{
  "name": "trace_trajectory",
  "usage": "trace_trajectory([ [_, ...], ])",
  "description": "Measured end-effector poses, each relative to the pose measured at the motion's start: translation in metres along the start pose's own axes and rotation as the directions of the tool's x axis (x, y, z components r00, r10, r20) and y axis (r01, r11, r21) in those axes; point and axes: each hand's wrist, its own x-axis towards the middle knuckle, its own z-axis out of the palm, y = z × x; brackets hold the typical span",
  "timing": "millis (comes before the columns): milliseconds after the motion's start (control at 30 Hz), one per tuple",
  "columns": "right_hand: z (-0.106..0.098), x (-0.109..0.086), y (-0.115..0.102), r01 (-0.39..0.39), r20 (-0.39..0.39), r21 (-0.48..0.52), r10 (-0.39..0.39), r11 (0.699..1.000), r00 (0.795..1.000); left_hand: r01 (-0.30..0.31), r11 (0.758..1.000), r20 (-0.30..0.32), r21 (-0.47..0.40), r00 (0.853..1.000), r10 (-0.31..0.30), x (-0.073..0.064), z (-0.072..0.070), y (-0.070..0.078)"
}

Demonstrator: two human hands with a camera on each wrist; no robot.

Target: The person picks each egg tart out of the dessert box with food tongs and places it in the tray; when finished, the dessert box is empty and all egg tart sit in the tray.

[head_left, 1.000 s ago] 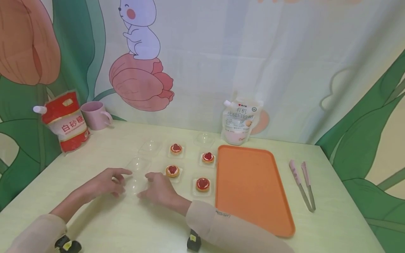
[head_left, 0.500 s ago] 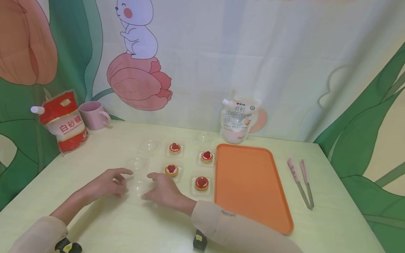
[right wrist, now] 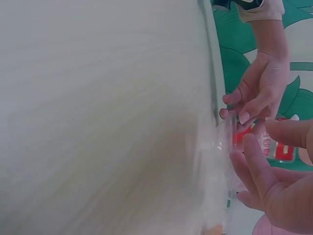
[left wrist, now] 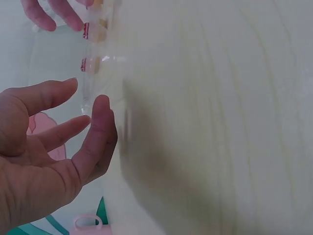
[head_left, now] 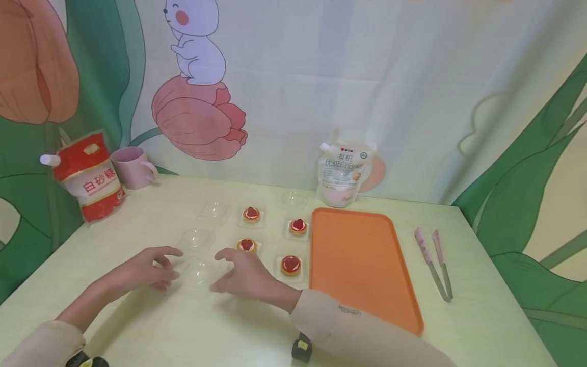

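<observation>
A clear plastic dome lid lies on the table between my two hands. My left hand hovers at its left side, fingers loosely bent and holding nothing. To its right is my right hand, thumb and fingers spread apart with nothing between them. Both hands stand away from the lid in the head view. Behind it lie two more clear lids, and a third is farther back. Several fruit-topped tarts sit on clear square bases; my right hand partly overlaps the nearer left tart.
An orange tray lies right of the tarts, with pink-handled tongs beyond it. A white sugar pouch stands behind the tray. At the back left are a red sugar bag and a pink mug.
My hands have drawn apart from the front lid, the right one moving rightward and the left slightly leftward. The lid stays on the table; the head view has shifted slightly.
</observation>
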Motion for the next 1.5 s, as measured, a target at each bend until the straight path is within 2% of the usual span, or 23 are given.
trace_trajectory([
  [133, -0.015, -0.009, 0.0, 0.036, 0.027, 0.034, -0.037, 0.999, 0.999, 0.011, 0.999, -0.001, 0.035, 1.0, -0.011, -0.004, -0.006, 0.003],
  [300, -0.039, -0.019, 0.003, 0.068, -0.012, 0.058, -0.067, 0.996, 0.998, 0.014, 0.996, -0.024, 0.091, 1.0, -0.012, -0.009, -0.014, 0.009],
  [467, -0.066, -0.023, 0.014, 0.113, -0.065, 0.066, -0.109, 0.991, 0.992, -0.061, 0.988, -0.082, 0.141, 0.994, 0.073, -0.009, -0.013, 0.024],
  [667, -0.102, -0.033, 0.033, 0.099, -0.162, 0.04, -0.091, 0.994, 0.983, -0.132, 0.969, -0.165, 0.211, 0.972, 0.168, -0.003, -0.003, 0.05],
  [800, -0.126, -0.042, 0.043, 0.084, -0.224, 0.014, -0.079, 0.996, 0.972, -0.227, 0.94, -0.228, 0.253, 0.931, 0.286, 0.005, 0.005, 0.061],
  [900, -0.143, -0.047, 0.054, 0.092, -0.265, -0.017, -0.094, 0.996, 0.96, -0.319, 0.89, -0.267, 0.325, 0.872, 0.41, 0.016, 0.013, 0.067],
  [1000, -0.159, -0.054, 0.065, 0.074, -0.299, -0.061, -0.089, 0.995, 0.95, -0.379, 0.834, -0.266, 0.4, 0.823, 0.502, 0.03, 0.02, 0.075],
  [1033, -0.165, -0.057, 0.071, 0.061, -0.312, -0.074, -0.082, 0.995, 0.947, -0.397, 0.817, -0.253, 0.417, 0.813, 0.524, 0.036, 0.022, 0.078],
  [1067, -0.17, -0.06, 0.076, 0.048, -0.323, -0.087, -0.073, 0.995, 0.944, -0.405, 0.807, -0.24, 0.43, 0.81, 0.535, 0.041, 0.024, 0.081],
  [1100, -0.176, -0.063, 0.082, 0.029, -0.336, -0.096, -0.06, 0.995, 0.94, -0.413, 0.797, -0.226, 0.441, 0.808, 0.544, 0.047, 0.025, 0.084],
  [1167, -0.185, -0.068, 0.094, 0.003, -0.355, -0.115, -0.044, 0.993, 0.934, -0.42, 0.786, -0.192, 0.453, 0.815, 0.546, 0.058, 0.026, 0.089],
  [1333, -0.208, -0.083, 0.119, -0.029, -0.38, -0.158, -0.033, 0.987, 0.925, -0.422, 0.79, -0.084, 0.445, 0.858, 0.506, 0.085, 0.027, 0.097],
  [1500, -0.231, -0.1, 0.133, -0.056, -0.384, -0.215, -0.031, 0.975, 0.923, -0.413, 0.789, -0.012, 0.454, 0.883, 0.469, 0.111, 0.029, 0.108],
])
